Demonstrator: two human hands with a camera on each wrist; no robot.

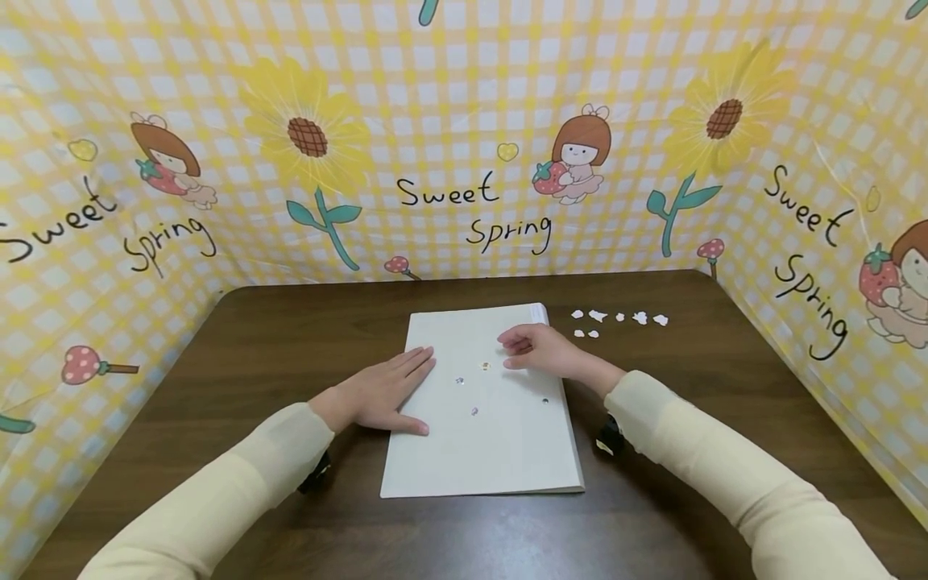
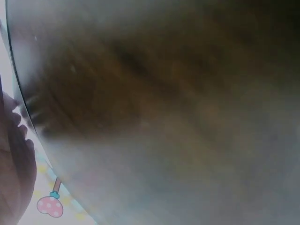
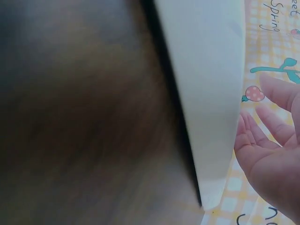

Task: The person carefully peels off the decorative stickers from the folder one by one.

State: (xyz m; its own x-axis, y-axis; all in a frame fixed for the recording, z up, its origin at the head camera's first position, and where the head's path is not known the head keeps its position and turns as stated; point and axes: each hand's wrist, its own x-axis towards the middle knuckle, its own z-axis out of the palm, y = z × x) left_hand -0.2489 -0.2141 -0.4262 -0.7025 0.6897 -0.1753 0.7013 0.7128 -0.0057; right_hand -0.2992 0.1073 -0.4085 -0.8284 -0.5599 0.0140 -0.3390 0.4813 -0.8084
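Note:
A white book or pad (image 1: 478, 459) lies on the brown table, its long sides running away from me. My left hand (image 1: 387, 395) rests flat across its left edge, fingers straight and thumb apart. Over the upper right part of the white cover hovers my right hand (image 1: 540, 353), its fingers loosely bent. The right wrist view shows that hand's fingers (image 3: 266, 122) spread apart with nothing between them. Small stickers or gems dot the cover: an orange-toned one (image 1: 485, 366), a bluish one (image 1: 460, 381), a purplish one (image 1: 474, 412) and a dark one (image 1: 546, 401).
Several small white paper scraps (image 1: 598, 316) lie in two rows on the table (image 1: 304, 322), beyond the cover's upper right corner. A yellow checked cloth (image 1: 449, 121) with printed flowers hangs around the table's back and sides.

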